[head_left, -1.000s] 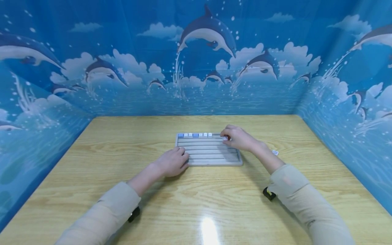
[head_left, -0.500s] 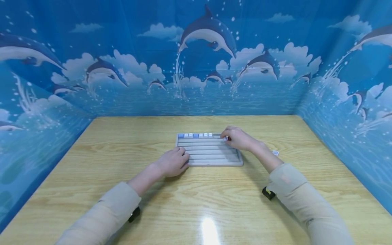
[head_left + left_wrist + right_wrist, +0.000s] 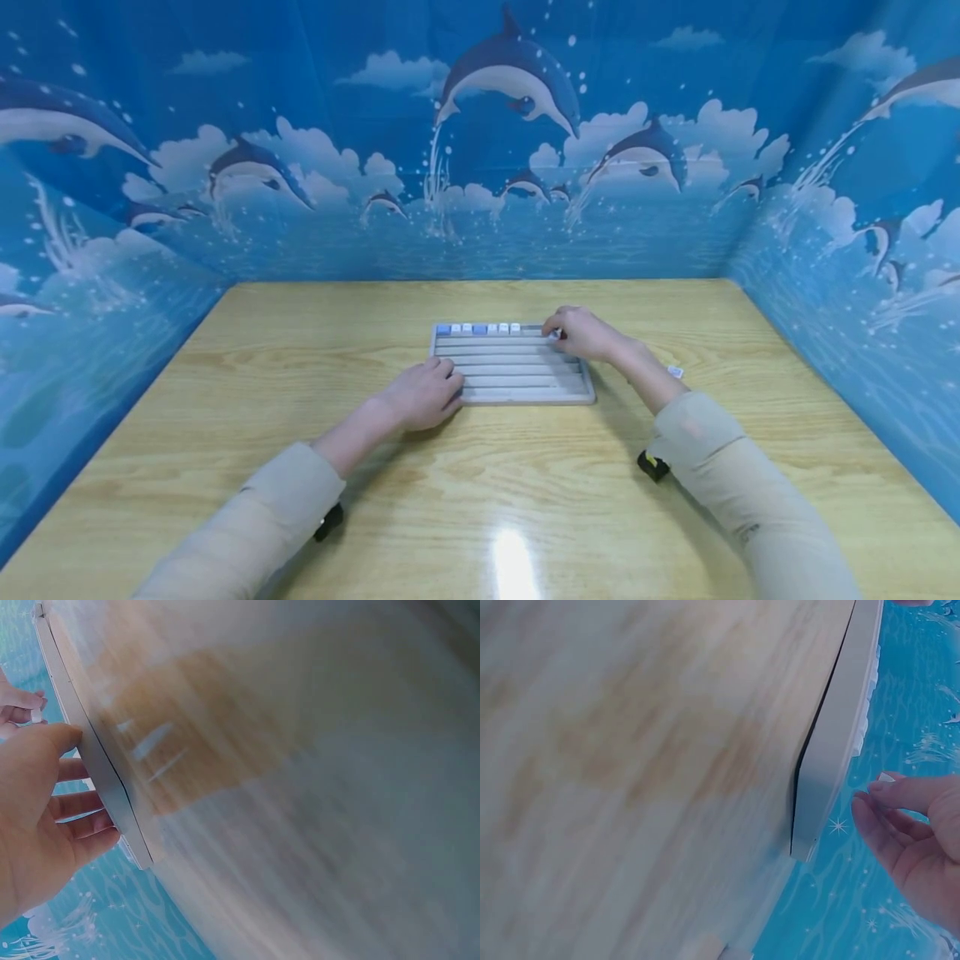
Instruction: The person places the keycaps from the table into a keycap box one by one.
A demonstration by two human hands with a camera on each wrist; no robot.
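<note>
A pale grey keycap tray (image 3: 517, 382) with long ridged rows lies on the table. My left hand (image 3: 426, 393) holds its front left corner, thumb (image 3: 64, 737) at the front edge and the other fingers along the left side. Above the tray's back right part, my right hand (image 3: 588, 335) pinches a small white keycap (image 3: 886, 778) between thumb and fingertips; most of the keycap is hidden by them. Several blue and white keycaps (image 3: 479, 330) line the left part of the back row, and the rows in front hold none.
Another loose keycap (image 3: 675, 372) lies on the wooden table (image 3: 390, 517) to the right of the tray, beyond my right wrist. Blue dolphin-print cloth (image 3: 480, 242) stands along the table's back and both sides.
The keycap has turned slightly between my right fingertips, which stay over the same spot. My left hand and the tray keep their places.
</note>
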